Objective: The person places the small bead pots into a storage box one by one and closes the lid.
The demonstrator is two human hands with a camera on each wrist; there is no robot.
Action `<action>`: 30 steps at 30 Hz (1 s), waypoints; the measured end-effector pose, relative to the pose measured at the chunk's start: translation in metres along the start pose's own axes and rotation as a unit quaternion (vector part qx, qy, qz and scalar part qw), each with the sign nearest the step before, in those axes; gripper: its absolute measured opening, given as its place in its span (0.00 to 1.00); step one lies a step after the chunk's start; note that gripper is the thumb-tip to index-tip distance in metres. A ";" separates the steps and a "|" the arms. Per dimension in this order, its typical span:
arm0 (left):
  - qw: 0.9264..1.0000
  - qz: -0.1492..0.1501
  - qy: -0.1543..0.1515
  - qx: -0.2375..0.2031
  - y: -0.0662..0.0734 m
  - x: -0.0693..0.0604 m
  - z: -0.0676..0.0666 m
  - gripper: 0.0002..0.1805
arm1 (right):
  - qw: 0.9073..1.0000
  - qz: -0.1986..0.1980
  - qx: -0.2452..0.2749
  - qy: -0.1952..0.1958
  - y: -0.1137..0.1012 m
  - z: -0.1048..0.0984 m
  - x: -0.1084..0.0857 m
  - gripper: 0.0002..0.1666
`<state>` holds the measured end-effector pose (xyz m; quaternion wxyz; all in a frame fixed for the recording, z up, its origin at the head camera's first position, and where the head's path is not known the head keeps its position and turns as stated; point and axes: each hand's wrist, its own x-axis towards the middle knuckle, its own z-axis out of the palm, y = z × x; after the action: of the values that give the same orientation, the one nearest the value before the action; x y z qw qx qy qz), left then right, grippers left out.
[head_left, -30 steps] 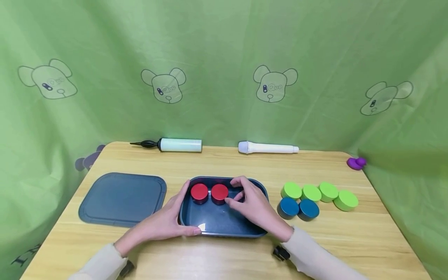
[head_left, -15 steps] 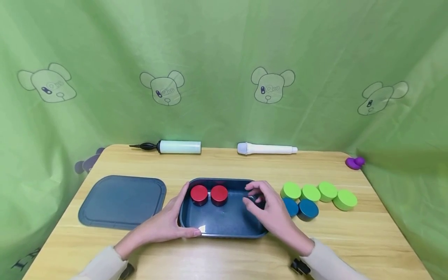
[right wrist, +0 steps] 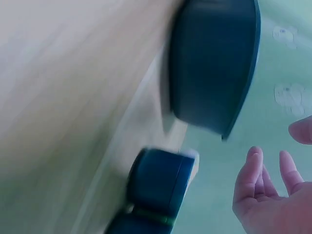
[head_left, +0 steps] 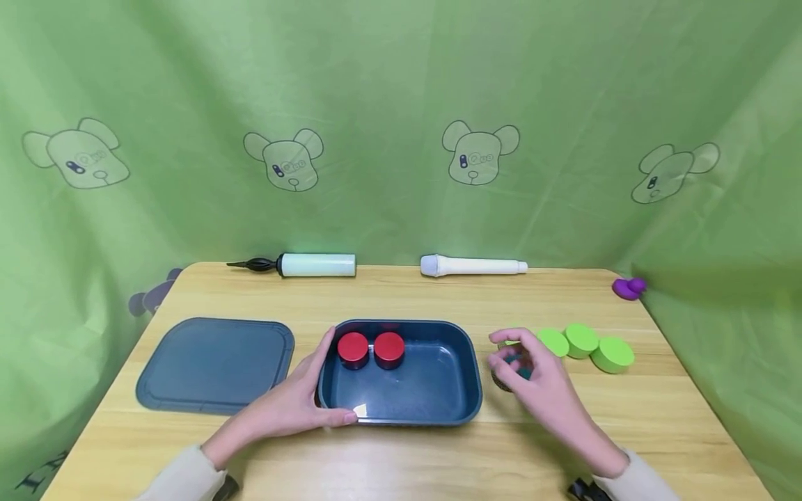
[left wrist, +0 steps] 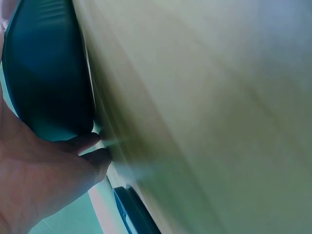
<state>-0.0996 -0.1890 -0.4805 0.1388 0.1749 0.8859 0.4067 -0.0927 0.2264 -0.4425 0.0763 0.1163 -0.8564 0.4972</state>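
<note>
A dark blue-grey box [head_left: 432, 407] stands on the table with two red round pieces [head_left: 354, 350] in its back left part. My left hand [head_left: 291, 403] holds the box's left end, thumb on the front rim and fingers along the left side. In the left wrist view, its fingertips touch the box wall [left wrist: 48, 73]. My right hand [head_left: 539, 376] hovers right of the box, over two blue round pieces that it mostly hides. The right wrist view shows the hand [right wrist: 273, 200] apart from the blue pieces [right wrist: 158, 180], fingers loosely bent, nothing in them.
Several bright green round pieces [head_left: 581, 341] lie behind and right of the right hand. A flat dark lid [head_left: 213, 365] lies left of the box. Along the back edge are a hand pump [head_left: 318, 265], a white microphone-shaped object [head_left: 476, 266] and a purple item [head_left: 628, 288].
My right hand has moved right, out of the box and over to the blue pieces. The left hand keeps its hold on the box. The red pieces have stayed in place.
</note>
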 end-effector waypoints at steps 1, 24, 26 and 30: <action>1.000 0.000 0.000 0.000 0.000 0.000 0.000 0.76 | 1.000 0.004 -0.001 0.003 0.001 -0.004 -0.002 0.17; 1.000 0.011 0.006 -0.007 -0.005 0.000 0.000 0.76 | 0.985 0.109 -0.104 0.090 0.049 -0.050 -0.033 0.21; 1.000 0.013 0.007 -0.007 -0.004 0.001 0.000 0.76 | 0.983 0.118 -0.109 0.090 0.053 -0.052 -0.034 0.22; 1.000 0.009 0.005 -0.006 -0.003 0.001 0.000 0.76 | 0.982 0.136 -0.107 0.082 0.063 -0.055 -0.037 0.24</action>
<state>-0.1014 -0.1903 -0.4833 0.1314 0.1804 0.8825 0.4140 -0.0739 0.3085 -0.4768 0.0898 -0.0513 -0.9032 0.4166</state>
